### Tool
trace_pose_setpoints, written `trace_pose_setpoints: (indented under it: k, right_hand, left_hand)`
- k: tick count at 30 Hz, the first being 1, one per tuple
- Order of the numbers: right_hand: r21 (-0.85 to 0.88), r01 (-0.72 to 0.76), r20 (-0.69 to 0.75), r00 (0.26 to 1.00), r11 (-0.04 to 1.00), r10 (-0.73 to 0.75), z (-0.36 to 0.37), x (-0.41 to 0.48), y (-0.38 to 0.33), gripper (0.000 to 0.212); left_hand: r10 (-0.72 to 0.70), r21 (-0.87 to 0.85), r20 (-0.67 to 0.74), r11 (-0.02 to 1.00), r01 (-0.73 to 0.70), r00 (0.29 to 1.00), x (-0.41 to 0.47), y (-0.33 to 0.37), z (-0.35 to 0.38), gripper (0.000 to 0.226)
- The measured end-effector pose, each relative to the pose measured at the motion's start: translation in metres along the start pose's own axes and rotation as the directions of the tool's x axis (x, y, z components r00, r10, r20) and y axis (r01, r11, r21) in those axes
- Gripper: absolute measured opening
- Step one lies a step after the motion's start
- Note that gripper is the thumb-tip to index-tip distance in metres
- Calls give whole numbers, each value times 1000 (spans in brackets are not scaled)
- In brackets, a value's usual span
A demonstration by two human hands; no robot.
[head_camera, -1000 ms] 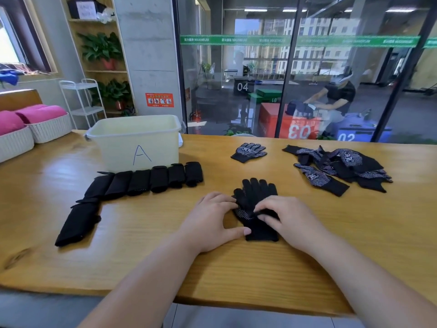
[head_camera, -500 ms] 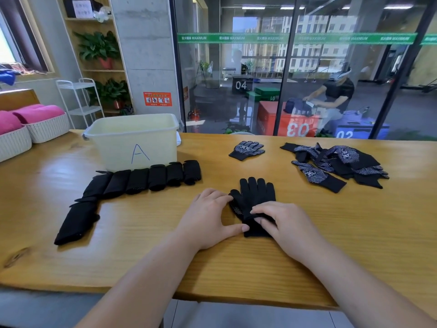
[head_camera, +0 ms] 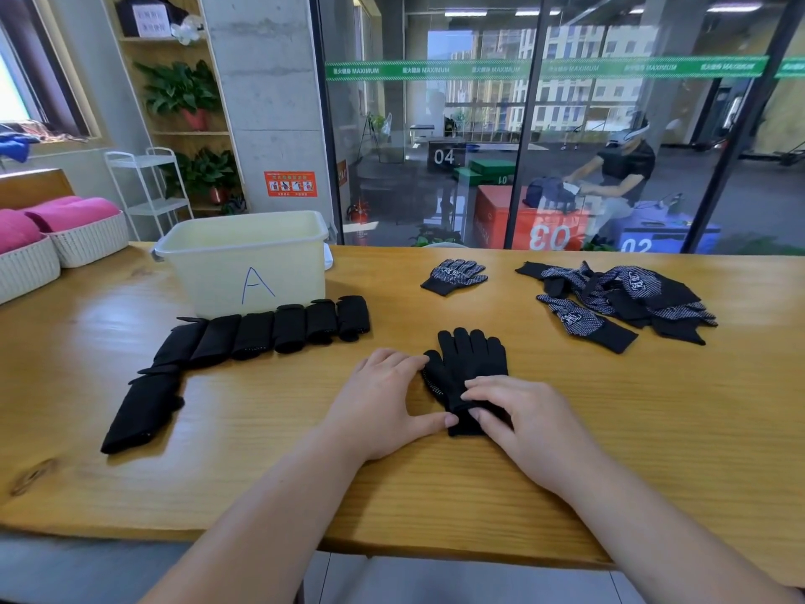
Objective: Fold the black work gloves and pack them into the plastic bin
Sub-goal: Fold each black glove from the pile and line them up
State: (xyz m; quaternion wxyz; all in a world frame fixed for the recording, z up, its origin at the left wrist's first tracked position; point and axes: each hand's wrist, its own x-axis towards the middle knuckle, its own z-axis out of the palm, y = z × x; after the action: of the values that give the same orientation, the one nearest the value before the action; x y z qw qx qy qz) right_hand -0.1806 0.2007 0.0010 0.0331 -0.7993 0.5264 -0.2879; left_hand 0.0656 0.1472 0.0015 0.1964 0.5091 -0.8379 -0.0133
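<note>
Down at the near edge of the pale wooden table [head_camera: 653,451], both bare hands are on one black knitted work glove [head_camera: 470,359], which lies flat with its fingers pointing away. The left hand [head_camera: 383,403] is spread flat, fingertips pressing the glove's left side and thumb touching the cuff, with nothing clasped. The right hand [head_camera: 522,416] has its fingers curled over the cuff end and seems to pinch it, though the thumb is hidden.

The risk, I'd say, is that the soft knit springs open if the left hand lifts early. The fold could also go skewed because the cuff is bunched rather than squared. The table edge sits close behind the wrists, so a backward slip could drag the glove off.

To the left, a row of folded black gloves [head_camera: 261,333] runs up just in front of the cream plastic bin marked A [head_camera: 244,263], where a sweeping forearm could scatter them. There is bare wood between that row and the hands. Farther off lies a single dotted black glove [head_camera: 455,274], and to the right a loose heap of unfolded gloves [head_camera: 623,298], well apart.
</note>
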Motion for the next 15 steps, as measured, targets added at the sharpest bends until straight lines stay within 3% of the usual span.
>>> trace_pose_setpoints:
  k: [15]
  right_hand:
    - [19, -13, 47, 999, 1000, 12, -2, -2, 6, 31]
  left_hand:
    - [-8, -33, 14, 999, 8, 1000, -1, 0, -2, 109]
